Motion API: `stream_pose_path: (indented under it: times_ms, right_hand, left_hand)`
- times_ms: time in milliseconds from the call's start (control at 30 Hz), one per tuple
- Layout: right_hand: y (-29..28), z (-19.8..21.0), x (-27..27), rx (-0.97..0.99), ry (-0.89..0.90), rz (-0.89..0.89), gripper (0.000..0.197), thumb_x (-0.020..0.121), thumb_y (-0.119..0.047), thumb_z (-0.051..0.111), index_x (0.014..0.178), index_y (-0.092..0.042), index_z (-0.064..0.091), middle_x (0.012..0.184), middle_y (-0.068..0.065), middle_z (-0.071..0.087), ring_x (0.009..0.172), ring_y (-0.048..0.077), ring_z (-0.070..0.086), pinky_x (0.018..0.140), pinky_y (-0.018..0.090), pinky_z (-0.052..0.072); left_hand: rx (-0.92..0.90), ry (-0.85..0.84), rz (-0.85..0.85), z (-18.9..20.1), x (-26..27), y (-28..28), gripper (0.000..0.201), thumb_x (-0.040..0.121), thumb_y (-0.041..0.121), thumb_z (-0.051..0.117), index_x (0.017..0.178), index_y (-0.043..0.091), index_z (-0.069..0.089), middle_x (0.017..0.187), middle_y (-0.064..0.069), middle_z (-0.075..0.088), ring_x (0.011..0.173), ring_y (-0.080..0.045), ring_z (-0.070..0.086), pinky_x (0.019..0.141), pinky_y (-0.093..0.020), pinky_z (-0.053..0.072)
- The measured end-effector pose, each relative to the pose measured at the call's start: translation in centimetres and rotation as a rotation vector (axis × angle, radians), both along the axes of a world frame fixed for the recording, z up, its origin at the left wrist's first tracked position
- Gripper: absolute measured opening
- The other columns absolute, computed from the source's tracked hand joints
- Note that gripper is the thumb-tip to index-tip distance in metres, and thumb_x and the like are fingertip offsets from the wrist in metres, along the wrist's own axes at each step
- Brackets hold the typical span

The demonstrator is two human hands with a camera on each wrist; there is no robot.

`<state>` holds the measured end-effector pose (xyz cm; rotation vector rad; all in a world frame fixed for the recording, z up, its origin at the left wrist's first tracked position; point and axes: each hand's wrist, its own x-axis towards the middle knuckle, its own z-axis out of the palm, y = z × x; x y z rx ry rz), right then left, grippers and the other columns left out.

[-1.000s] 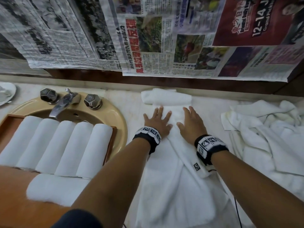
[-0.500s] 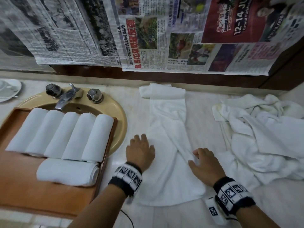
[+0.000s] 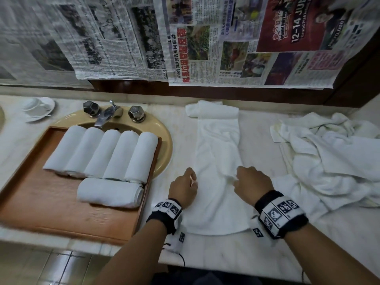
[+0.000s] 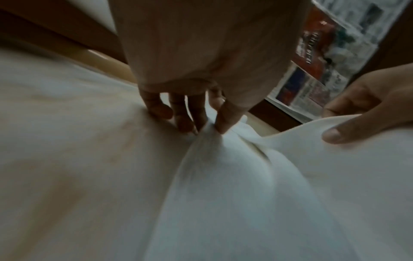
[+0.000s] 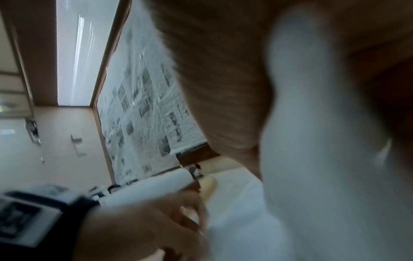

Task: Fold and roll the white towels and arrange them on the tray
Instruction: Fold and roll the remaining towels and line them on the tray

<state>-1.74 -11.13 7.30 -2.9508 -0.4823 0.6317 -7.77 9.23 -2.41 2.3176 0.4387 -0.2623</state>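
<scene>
If either pinch slips, the fold could skew — the long towel (image 3: 218,161) is limp and lies stretched along the counter (image 3: 257,140) beside the tray (image 3: 51,202). Left hand (image 3: 182,189) pinches its left edge between thumb and curled fingers; right hand (image 3: 253,185) nips a raised flap — both wrists low, knuckles up.

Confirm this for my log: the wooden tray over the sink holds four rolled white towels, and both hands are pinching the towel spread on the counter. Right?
Not quite: the head view shows six rolled towels on the wooden tray, five side by side and one across the front. The rest holds: the left hand and right hand both pinch the spread towel on the counter.
</scene>
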Motion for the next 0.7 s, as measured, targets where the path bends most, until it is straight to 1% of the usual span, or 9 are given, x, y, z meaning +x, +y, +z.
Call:
stream_pose_path:
  times_ms: [167,233,300,367,400,467,533,600,700]
  right_hand:
    - [5.7,1.0,-3.7,0.22,-0.017,0.112,0.016,0.097,-0.034,0.051,0.101,-0.019,0.053,0.097,0.003,0.062,0.086,0.027,0.061,0.069,0.033,0.045]
    - [6.8,-0.4,-5.6,0.199,-0.002,0.175,0.013,0.095,-0.027,0.049,0.104,-0.018,0.053,0.096,0.004,0.062,0.083,0.028,0.062,0.068,0.034,0.046]
    - [6.9,-2.3,-6.9,0.133,0.022,0.219,0.018,0.094,-0.025,0.048,0.11,-0.017,0.051,0.101,0.007,0.063,0.086,0.031,0.062,0.068,0.034,0.045]
    - [6.2,-3.8,-7.9,0.096,0.059,0.239,0.034,0.093,-0.035,0.052,0.122,-0.018,0.047,0.113,0.007,0.061,0.094,0.031,0.062,0.073,0.036,0.047]
    - [5.6,-4.3,-8.4,0.102,0.081,0.235,0.044,0.091,-0.043,0.055,0.126,-0.019,0.044,0.116,0.005,0.058,0.097,0.03,0.061,0.076,0.037,0.048]
    - [4.1,-5.2,-9.3,0.11,0.111,0.239,0.064,0.082,-0.061,0.059,0.13,-0.022,0.04,0.119,0.0,0.053,0.102,0.026,0.058,0.08,0.038,0.049]
    - [2.6,-6.0,-9.9,0.076,0.107,0.276,0.079,0.071,-0.077,0.058,0.127,-0.024,0.041,0.12,-0.003,0.049,0.107,0.022,0.053,0.084,0.039,0.047]
    - [1.4,-6.5,-10.1,0.054,0.107,0.325,0.08,0.066,-0.081,0.057,0.121,-0.025,0.044,0.118,-0.006,0.046,0.108,0.018,0.047,0.087,0.038,0.045]
    - [-0.2,-6.8,-10.1,0.096,0.101,0.45,0.055,0.078,-0.062,0.063,0.116,-0.025,0.051,0.118,-0.006,0.045,0.108,0.018,0.045,0.085,0.033,0.04]
  left_hand:
    - [-0.36,0.078,0.029,1.3,0.8,2.2,0.042,0.094,0.005,0.046,0.065,0.017,0.074,0.06,0.012,0.058,0.06,-0.008,0.051,0.065,-0.025,0.039]
    - [-0.433,0.16,0.105,2.3,1.4,2.3,0.049,0.097,0.016,0.046,0.054,0.015,0.068,0.059,0.001,0.057,0.061,-0.017,0.049,0.066,-0.032,0.038]
    - [-0.457,0.23,0.135,2.3,1.9,2.2,0.043,0.098,0.034,0.05,0.066,0.013,0.069,0.071,-0.007,0.067,0.067,-0.02,0.055,0.071,-0.034,0.043]
    - [-0.431,0.267,0.122,1.6,2.3,2.0,0.049,0.094,0.053,0.056,0.081,0.008,0.073,0.089,-0.007,0.073,0.078,-0.022,0.063,0.078,-0.035,0.046]
    - [-0.404,0.271,0.109,1.2,2.4,1.8,0.051,0.092,0.056,0.06,0.078,0.008,0.07,0.085,-0.005,0.071,0.076,-0.021,0.061,0.073,-0.034,0.045]
    - [-0.313,0.249,0.066,0.6,2.5,1.7,0.046,0.09,0.048,0.066,0.063,0.013,0.054,0.068,-0.001,0.056,0.063,-0.019,0.05,0.062,-0.031,0.037]
    - [-0.231,0.218,0.037,0.1,2.5,1.6,0.038,0.09,0.039,0.067,0.065,0.012,0.058,0.069,-0.001,0.056,0.065,-0.018,0.051,0.061,-0.029,0.038]
    - [-0.189,0.199,0.027,0.0,2.4,1.5,0.032,0.092,0.035,0.065,0.076,0.007,0.066,0.077,-0.003,0.062,0.07,-0.02,0.056,0.065,-0.029,0.042]
    - [-0.137,0.181,0.016,-0.1,2.5,1.5,0.035,0.094,0.03,0.06,0.065,0.013,0.051,0.069,-0.001,0.054,0.065,-0.02,0.049,0.058,-0.03,0.036]
